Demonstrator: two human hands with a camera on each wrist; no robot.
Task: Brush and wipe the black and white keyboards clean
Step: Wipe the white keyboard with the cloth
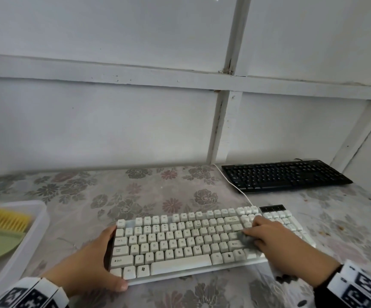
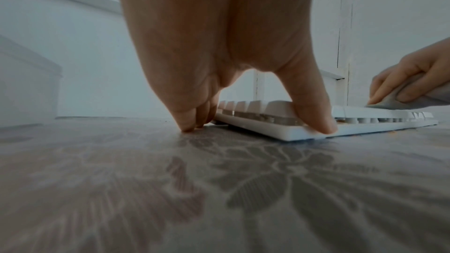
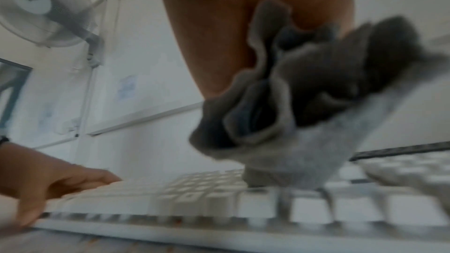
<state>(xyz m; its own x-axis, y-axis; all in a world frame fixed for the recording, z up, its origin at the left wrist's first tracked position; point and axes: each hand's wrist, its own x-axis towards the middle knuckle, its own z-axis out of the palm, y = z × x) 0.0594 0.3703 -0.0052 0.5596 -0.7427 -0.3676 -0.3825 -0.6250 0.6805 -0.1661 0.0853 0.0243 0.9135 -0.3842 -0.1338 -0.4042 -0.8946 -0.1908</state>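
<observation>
Your left hand (image 1: pixel 91 261) clamps the white keyboard (image 1: pixel 180 241) end against the worktop (image 1: pixel 135 192). Your right hand (image 1: pixel 269 236), curled around a grey cloth (image 3: pixel 304 103), wipes: press lightly, row by row.

- Both hands, the left hand (image 1: pixel 86 263) and the right hand (image 1: pixel 269 238), were bare, with no gloves or rings.
- The left wrist carried a white band (image 1: pixel 33 293) of blocky segments printed with black square marker patterns.
- The right wrist wore a matching white band (image 1: pixel 362 285) with black-and-white markers, over a dark sleeve cuff (image 1: pixel 326 292).
- The fingers (image 2: pixel 314 116) had short, unpainted nails.
</observation>
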